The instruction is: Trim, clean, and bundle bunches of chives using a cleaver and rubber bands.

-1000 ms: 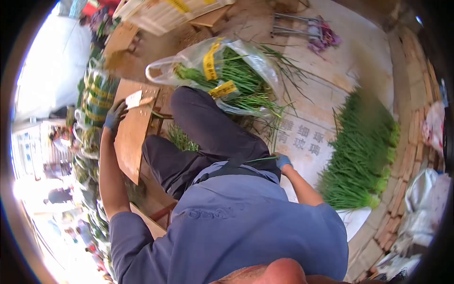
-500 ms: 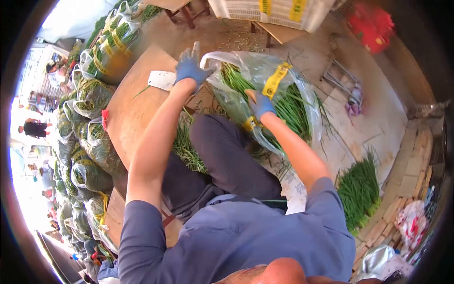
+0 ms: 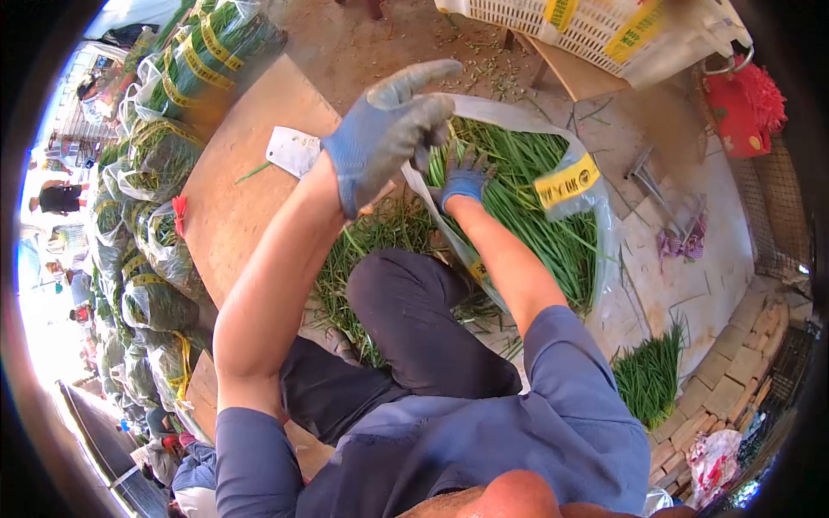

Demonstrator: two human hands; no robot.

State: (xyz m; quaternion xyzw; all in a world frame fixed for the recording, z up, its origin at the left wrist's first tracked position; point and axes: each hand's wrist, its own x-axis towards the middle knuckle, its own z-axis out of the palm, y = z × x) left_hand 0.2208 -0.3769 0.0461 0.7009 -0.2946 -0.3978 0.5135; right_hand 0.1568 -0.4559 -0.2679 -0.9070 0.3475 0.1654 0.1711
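My left hand (image 3: 389,129), in a blue and grey work glove, is raised above the near-left rim of a clear plastic bag (image 3: 609,250). Its thumb and fingers are apart, some of them bent, with nothing visible between them. Long green chives (image 3: 540,224) fill the bag, which carries a yellow printed label (image 3: 567,180). My right hand (image 3: 466,179), gloved alike, lies with fingers spread on the chives just inside the bag's mouth. Loose green stalks (image 3: 371,233) are heaped between the bag and my knee.
A wooden board (image 3: 250,164) bears a white card-like piece (image 3: 292,151) on my left. Packed bags of greens (image 3: 160,306) line the far left. A white crate (image 3: 596,34) stands ahead, a metal stool (image 3: 661,198) to the right, and a chive bundle (image 3: 648,375) near bricks (image 3: 725,397).
My left hand has risen toward the camera and swung right over the bag's rim. My right hand has shifted to press flat on the chives, and the bag's mouth is spread wider.
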